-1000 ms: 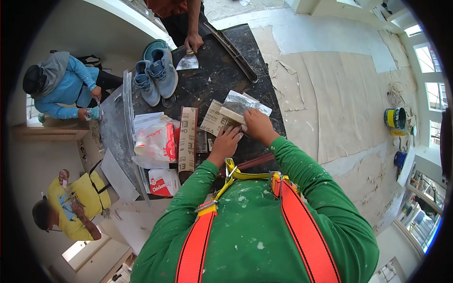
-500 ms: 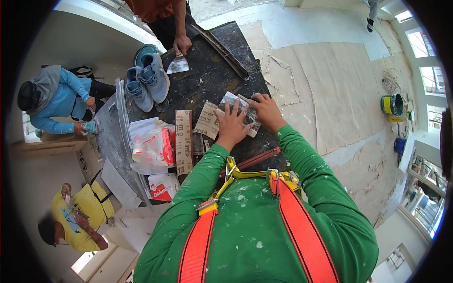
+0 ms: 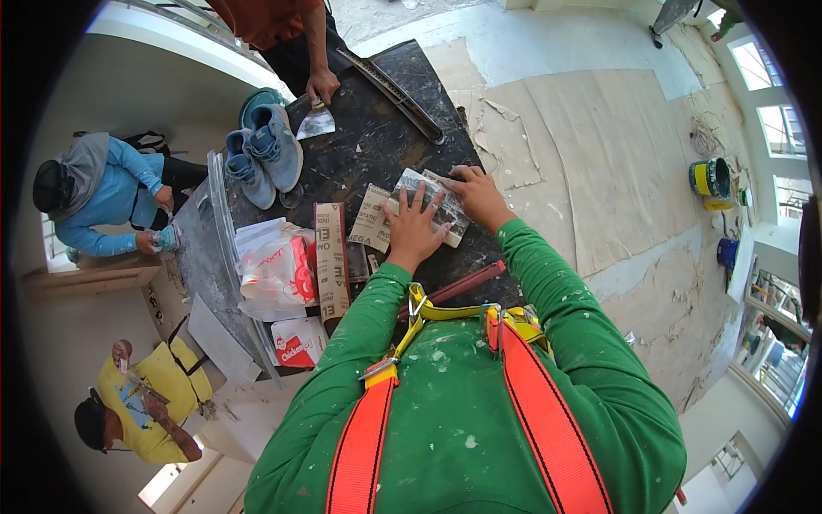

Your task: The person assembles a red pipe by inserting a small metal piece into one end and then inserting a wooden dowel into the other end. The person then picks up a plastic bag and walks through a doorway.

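Note:
My left hand (image 3: 414, 233) lies flat with fingers spread on a smudged grey-and-white flat piece (image 3: 411, 181) on the dark table. Bent over a narrow beige-grey strip (image 3: 439, 181) along that piece's far right edge is my right hand (image 3: 482, 200), thumb and fingers closed on it. Whether the strip is a separate block or a folded edge, I cannot tell. A sheet of sandpaper (image 3: 370, 219), its tan printed back up, sits just left of my left hand. Nearer my body rests a dark red bar (image 3: 467, 284).
On the table (image 3: 390, 154) stand blue-grey shoes (image 3: 276, 150), a plastic bag (image 3: 278, 270), a long tan printed strip (image 3: 330, 257) and a food box (image 3: 298, 341). Across it, a co-worker's hand (image 3: 322, 86) holds a putty knife (image 3: 316, 122). Two other people work at left. Buckets (image 3: 709, 182) stand at right.
The view has shifted slightly. My hands stay on the same flat piece with little movement. The co-worker's putty knife appears a little lower and further left.

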`<state>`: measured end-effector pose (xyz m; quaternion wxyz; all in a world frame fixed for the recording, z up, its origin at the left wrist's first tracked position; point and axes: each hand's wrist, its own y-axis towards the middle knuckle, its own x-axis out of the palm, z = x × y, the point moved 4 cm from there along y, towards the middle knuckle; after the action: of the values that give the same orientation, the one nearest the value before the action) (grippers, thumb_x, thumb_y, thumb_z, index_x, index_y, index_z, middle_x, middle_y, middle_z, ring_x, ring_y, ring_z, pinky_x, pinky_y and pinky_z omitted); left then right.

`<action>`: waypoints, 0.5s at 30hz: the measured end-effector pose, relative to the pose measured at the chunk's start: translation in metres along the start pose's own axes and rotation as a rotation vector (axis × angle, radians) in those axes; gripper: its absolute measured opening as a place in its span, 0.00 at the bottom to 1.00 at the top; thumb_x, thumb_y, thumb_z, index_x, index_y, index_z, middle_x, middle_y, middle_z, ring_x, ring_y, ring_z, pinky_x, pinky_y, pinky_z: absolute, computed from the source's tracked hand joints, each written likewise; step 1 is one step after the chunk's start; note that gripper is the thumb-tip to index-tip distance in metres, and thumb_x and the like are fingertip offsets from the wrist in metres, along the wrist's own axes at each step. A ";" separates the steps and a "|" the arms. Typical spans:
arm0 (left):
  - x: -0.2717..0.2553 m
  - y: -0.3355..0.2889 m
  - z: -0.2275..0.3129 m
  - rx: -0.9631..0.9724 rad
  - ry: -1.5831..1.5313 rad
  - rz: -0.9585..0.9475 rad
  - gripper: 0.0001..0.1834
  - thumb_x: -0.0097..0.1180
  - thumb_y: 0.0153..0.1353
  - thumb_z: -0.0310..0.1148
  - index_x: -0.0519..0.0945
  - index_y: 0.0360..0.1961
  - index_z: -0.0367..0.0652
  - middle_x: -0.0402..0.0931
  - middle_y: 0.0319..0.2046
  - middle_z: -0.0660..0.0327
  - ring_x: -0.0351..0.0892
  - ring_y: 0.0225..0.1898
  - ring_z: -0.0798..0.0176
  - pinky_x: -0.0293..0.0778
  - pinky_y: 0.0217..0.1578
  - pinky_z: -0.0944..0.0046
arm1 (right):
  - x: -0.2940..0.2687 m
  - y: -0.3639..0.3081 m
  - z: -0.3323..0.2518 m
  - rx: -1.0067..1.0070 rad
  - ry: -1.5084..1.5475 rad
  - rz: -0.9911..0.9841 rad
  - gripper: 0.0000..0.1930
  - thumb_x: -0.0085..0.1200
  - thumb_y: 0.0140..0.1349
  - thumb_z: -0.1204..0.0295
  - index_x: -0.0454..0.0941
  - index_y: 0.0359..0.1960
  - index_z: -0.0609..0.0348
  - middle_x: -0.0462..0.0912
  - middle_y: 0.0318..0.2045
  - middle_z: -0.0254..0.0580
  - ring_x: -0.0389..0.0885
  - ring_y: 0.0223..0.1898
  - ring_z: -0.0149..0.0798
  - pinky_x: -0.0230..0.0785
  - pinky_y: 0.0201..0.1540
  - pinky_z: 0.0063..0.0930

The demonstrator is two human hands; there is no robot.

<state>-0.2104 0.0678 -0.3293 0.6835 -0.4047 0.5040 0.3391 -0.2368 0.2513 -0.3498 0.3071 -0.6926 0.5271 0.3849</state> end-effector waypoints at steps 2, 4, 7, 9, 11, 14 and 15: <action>0.000 0.000 0.000 0.000 0.000 -0.001 0.41 0.57 0.65 0.63 0.64 0.78 0.73 0.49 0.82 0.59 0.41 0.82 0.38 0.43 0.67 0.11 | -0.001 0.000 -0.001 0.010 0.004 -0.004 0.25 0.59 0.63 0.72 0.83 0.63 0.40 0.77 0.63 0.33 0.72 0.65 0.44 0.65 0.65 0.47; 0.001 -0.001 -0.001 0.001 0.003 -0.002 0.41 0.57 0.65 0.64 0.63 0.78 0.74 0.49 0.82 0.59 0.41 0.82 0.38 0.43 0.67 0.11 | 0.000 0.000 -0.001 0.008 0.005 0.008 0.25 0.59 0.63 0.73 0.84 0.62 0.40 0.77 0.62 0.33 0.72 0.65 0.43 0.65 0.65 0.47; 0.002 0.000 -0.001 -0.007 0.010 -0.013 0.42 0.56 0.65 0.65 0.62 0.79 0.73 0.49 0.82 0.59 0.42 0.82 0.39 0.44 0.67 0.11 | -0.006 0.003 -0.006 -0.001 -0.006 0.000 0.23 0.59 0.64 0.73 0.84 0.62 0.41 0.78 0.59 0.34 0.74 0.63 0.44 0.69 0.62 0.46; -0.003 0.002 -0.001 -0.011 0.008 -0.039 0.44 0.57 0.64 0.66 0.61 0.80 0.70 0.49 0.82 0.60 0.43 0.82 0.39 0.45 0.67 0.12 | -0.005 0.008 -0.005 0.008 0.006 -0.015 0.21 0.58 0.64 0.73 0.85 0.59 0.43 0.79 0.56 0.36 0.76 0.60 0.45 0.72 0.59 0.45; -0.006 0.004 -0.002 -0.026 -0.005 -0.079 0.47 0.57 0.63 0.67 0.60 0.80 0.65 0.50 0.82 0.61 0.44 0.82 0.40 0.47 0.67 0.13 | 0.003 0.027 0.001 0.018 0.041 -0.042 0.18 0.57 0.63 0.73 0.86 0.55 0.46 0.80 0.52 0.38 0.78 0.57 0.46 0.75 0.56 0.45; -0.002 0.005 -0.005 -0.034 0.009 -0.055 0.52 0.57 0.62 0.69 0.59 0.81 0.55 0.50 0.82 0.62 0.47 0.81 0.42 0.49 0.68 0.15 | 0.006 0.053 -0.005 -0.039 0.085 -0.001 0.15 0.56 0.63 0.73 0.86 0.51 0.49 0.80 0.48 0.41 0.80 0.53 0.48 0.78 0.53 0.43; -0.001 0.006 -0.006 -0.038 0.009 -0.063 0.53 0.58 0.61 0.69 0.59 0.81 0.53 0.50 0.82 0.63 0.47 0.81 0.43 0.49 0.68 0.15 | 0.009 0.060 -0.011 -0.061 0.049 -0.012 0.14 0.56 0.63 0.73 0.86 0.49 0.50 0.80 0.47 0.41 0.80 0.52 0.48 0.78 0.53 0.43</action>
<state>-0.2184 0.0646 -0.3304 0.6837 -0.4349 0.4875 0.3252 -0.2909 0.2229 -0.3532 0.2749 -0.7141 0.5184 0.3818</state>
